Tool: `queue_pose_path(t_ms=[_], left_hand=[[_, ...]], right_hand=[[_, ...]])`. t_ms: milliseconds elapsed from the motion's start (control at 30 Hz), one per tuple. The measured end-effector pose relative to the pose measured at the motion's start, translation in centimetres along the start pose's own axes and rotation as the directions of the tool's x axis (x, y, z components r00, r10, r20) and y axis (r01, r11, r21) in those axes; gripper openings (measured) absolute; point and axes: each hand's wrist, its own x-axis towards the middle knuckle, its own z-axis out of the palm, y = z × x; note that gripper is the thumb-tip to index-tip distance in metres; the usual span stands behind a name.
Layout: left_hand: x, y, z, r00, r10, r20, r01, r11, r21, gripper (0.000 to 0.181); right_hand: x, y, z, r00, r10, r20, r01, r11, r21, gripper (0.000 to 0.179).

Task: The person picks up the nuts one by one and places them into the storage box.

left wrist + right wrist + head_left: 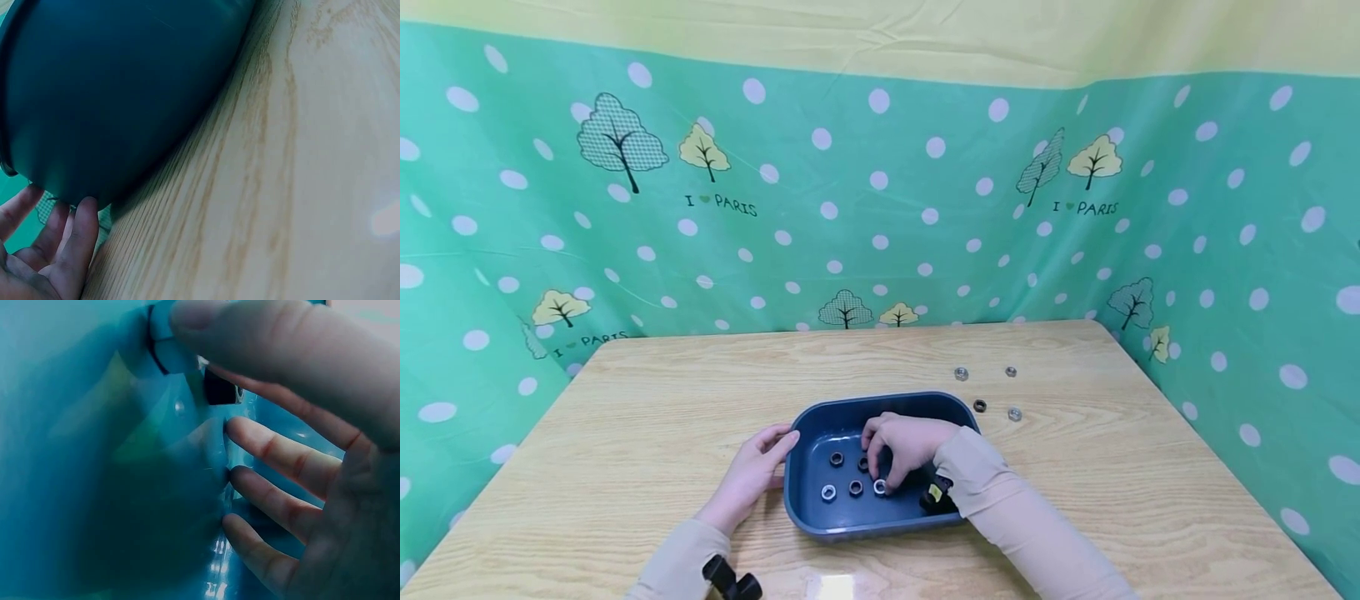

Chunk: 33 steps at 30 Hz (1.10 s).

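Note:
A dark blue plastic bin [820, 531] stands on the wooden table, its outer wall [125, 94] filling much of the left wrist view. My left hand [752, 471] holds its left end, thumb at the rim and fingertips against the outside. Inside the bin, my right hand [910, 446] pinches a silver hex nut [880, 487] close over the floor. In the right wrist view the thumb lies on this nut [174, 347], and the index fingertip is hidden behind the thumb. Beside it are dark nuts [856, 488] and another silver nut [828, 492].
Several loose nuts lie on the table behind and right of the bin, among them a silver nut [961, 374] and a dark nut [980, 406]. A green dotted curtain [880, 208] hangs along the table's back and sides.

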Motion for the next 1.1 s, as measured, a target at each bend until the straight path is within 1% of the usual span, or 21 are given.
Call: queue_pose_path(t_ms=[233,500,667,867,1100], left_hand=[[0.03,0.01,0.02,1.0,0.011,0.011,-0.011,1.0,0.007,0.052],[0.0,0.01,-0.02,1.0,0.006,0.004,-0.006,1.0,0.007,0.048],[0.01,-0.13,0.04,1.0,0.016,0.015,-0.016,1.0,0.006,0.051],[0.1,-0.09,0.17,1.0,0.002,-0.01,-0.002,1.0,0.003,0.046],[0.03,-0.06,0.22,1.0,0.001,-0.017,-0.001,1.0,-0.004,0.046]], right_hand=[[0.08,0.07,-0.15,1.0,0.021,0.001,-0.021,1.0,0.02,0.014],[0.09,0.18,-0.05,0.999,0.041,-0.029,-0.04,0.999,0.026,0.012],[-0.03,0.18,-0.15,0.999,0.018,-0.044,-0.017,1.0,0.024,0.014],[0.01,0.4,-0.14,0.998,-0.019,-0.059,0.022,0.998,0.059,0.016],[-0.07,0.3,-0.44,0.994,-0.052,-0.098,0.057,0.997,0.053,0.017]])
